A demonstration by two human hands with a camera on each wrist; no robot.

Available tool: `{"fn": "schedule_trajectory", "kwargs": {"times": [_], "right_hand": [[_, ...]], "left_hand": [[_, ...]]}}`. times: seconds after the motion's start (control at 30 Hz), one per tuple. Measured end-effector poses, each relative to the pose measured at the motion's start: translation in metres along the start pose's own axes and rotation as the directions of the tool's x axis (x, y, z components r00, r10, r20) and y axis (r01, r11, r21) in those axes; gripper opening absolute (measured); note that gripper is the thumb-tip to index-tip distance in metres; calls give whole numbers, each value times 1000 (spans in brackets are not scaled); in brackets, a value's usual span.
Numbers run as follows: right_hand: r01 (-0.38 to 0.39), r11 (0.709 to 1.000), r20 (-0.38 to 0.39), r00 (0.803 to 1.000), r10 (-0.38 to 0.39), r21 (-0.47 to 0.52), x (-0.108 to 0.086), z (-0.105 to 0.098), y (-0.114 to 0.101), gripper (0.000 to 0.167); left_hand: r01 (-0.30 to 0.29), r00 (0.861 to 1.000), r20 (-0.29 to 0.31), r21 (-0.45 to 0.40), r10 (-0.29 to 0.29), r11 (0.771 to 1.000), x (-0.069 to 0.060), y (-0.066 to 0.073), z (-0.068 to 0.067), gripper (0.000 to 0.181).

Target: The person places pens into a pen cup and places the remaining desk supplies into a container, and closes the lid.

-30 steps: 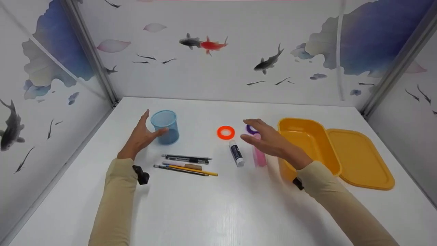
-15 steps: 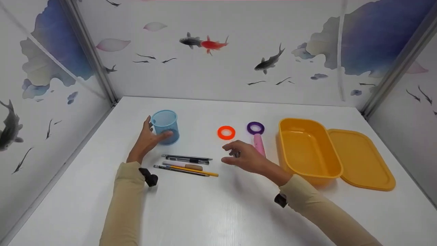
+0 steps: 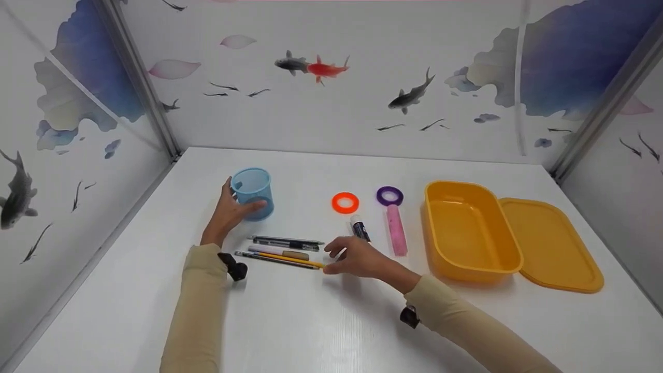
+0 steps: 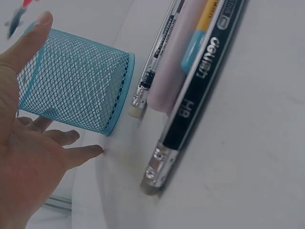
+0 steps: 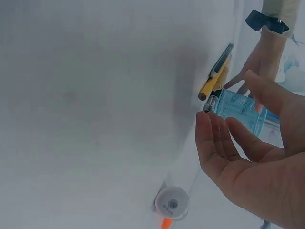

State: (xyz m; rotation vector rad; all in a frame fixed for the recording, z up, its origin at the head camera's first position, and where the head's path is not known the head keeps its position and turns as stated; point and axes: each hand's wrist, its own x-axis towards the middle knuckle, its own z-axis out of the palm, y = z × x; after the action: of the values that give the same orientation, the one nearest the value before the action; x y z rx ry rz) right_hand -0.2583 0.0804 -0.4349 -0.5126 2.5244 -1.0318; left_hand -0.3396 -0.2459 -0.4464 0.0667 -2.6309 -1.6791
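A light blue mesh pen holder stands upright at the left of the table. My left hand holds it from the left, thumb across the near side and fingers behind. In front of it lie a yellow pencil, a dark HB pencil, a pale pink pen with a tan end, and a clear and black pen beside a slim dark one. My right hand is at the right ends of these, its thumb and fingers apart around the yellow pencil's tip. Contact there is unclear.
Past the right hand are a glue stick, partly covered, an orange ring, a purple ring and a pink stick-like piece. A yellow box and its lid are at right. Printed walls enclose the table.
My right hand has moved left and down from beside the yellow box to the pencils, uncovering the purple ring and pink piece. My left hand has closed in around the pen holder.
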Motion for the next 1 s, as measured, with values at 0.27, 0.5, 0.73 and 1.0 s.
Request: {"fn": "schedule_trajectory", "kwargs": {"times": [0.27,0.5,0.73,1.0], "right_hand": [[-19,999,-7,1000,19,-29,5,9,2,32],[-68,997,-9,998,68,-19,10,11,1,21],[-53,998,-29,998,51,-46,14,13,2,9],[-60,998,-19,998,59,-11,14,12,4,6]], "left_hand": [[9,1000,-12,26,-9,1000,5,0,2,124],[58,998,-27,72,-56,996,7,2,-1,120],[23,1000,-11,107,-22,994,6,4,-4,115],[18,1000,10,84,-19,996,2,1,-4,111]]}}
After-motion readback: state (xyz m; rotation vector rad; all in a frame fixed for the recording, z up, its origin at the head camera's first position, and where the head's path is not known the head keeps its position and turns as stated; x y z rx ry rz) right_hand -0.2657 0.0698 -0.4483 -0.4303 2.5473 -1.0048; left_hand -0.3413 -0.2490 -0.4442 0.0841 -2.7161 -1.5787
